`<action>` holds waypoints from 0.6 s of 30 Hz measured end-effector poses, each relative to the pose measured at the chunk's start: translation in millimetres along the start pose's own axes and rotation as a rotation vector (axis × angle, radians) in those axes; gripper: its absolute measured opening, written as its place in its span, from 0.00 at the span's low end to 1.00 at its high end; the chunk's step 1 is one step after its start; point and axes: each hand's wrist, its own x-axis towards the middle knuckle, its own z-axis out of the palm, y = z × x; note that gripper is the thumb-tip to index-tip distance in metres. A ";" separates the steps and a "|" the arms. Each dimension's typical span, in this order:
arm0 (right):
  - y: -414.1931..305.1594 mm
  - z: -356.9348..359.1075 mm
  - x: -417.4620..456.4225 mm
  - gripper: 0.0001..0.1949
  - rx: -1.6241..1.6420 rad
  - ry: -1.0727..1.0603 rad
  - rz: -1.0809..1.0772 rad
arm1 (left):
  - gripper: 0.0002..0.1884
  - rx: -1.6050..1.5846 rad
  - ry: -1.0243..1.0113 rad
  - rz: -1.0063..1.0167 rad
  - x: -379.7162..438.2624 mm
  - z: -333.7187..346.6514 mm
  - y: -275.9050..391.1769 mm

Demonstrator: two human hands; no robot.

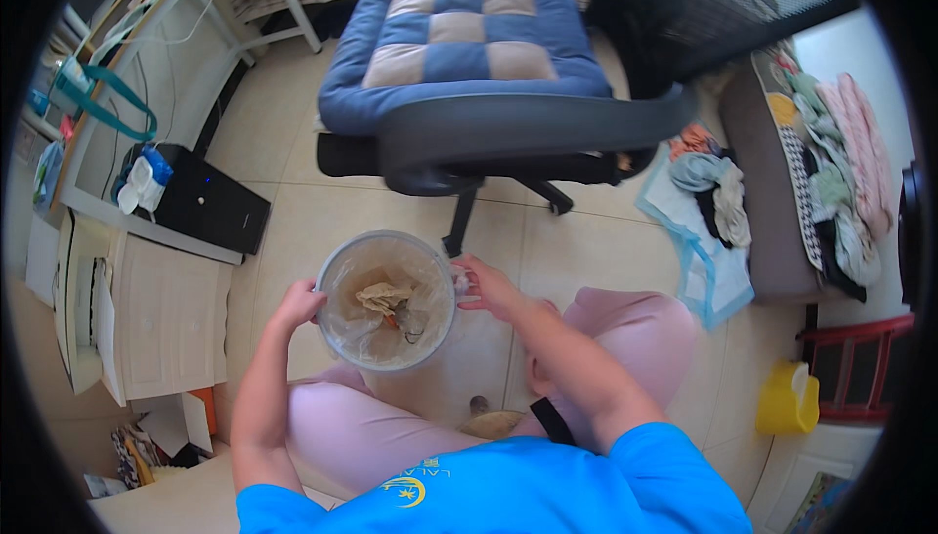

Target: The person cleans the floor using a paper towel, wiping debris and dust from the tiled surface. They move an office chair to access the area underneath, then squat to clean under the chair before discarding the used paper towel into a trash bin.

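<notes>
Before me is a round trash bin [386, 368] with a pale rim, seen from above between my knees. A clear plastic liner [346, 340] covers its inside and folds over the rim. Crumpled tan paper [383, 298] lies in the bin, with a small orange scrap [390, 321] and some clear plastic beside it. My left hand [299, 303] grips the rim on the left, its fingertips partly hidden. On the right side, my right hand [489, 289] has its fingers around a bunched bit of the liner at the rim.
An office chair with a blue checked cushion [458, 28] stands just ahead. To the left are a black computer tower [212, 200] and a white cabinet [168, 314]. Clothes [707, 175] lie on a blue-edged pad at right, near a yellow container [785, 398].
</notes>
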 end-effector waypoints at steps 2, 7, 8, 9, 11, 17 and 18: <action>-27.8 -11.9 -35.5 0.29 -0.313 -0.008 -0.115 | 0.17 0.014 -0.020 0.027 -5.9 22.6 29.5; -29.2 -55.6 -74.1 0.32 -0.761 0.221 -0.276 | 0.19 -0.119 -0.010 0.024 -27.4 96.6 78.3; -25.9 -66.6 -76.7 0.32 -0.844 0.278 -0.308 | 0.20 -0.065 0.018 0.079 -31.2 107.8 87.8; -23.9 -77.1 -77.0 0.32 -0.820 0.316 -0.310 | 0.21 -0.022 0.038 0.109 -34.2 118.1 97.9; -21.8 -94.5 -77.6 0.31 -0.727 0.435 -0.261 | 0.22 0.101 0.127 0.210 -38.6 132.2 122.0; -76.4 -150.0 -77.1 0.25 -0.669 0.444 -0.420 | 0.20 0.064 0.313 0.442 -36.5 144.7 189.5; -85.6 -152.7 -78.0 0.24 -0.688 0.459 -0.444 | 0.20 0.065 0.318 0.426 -36.4 147.5 192.0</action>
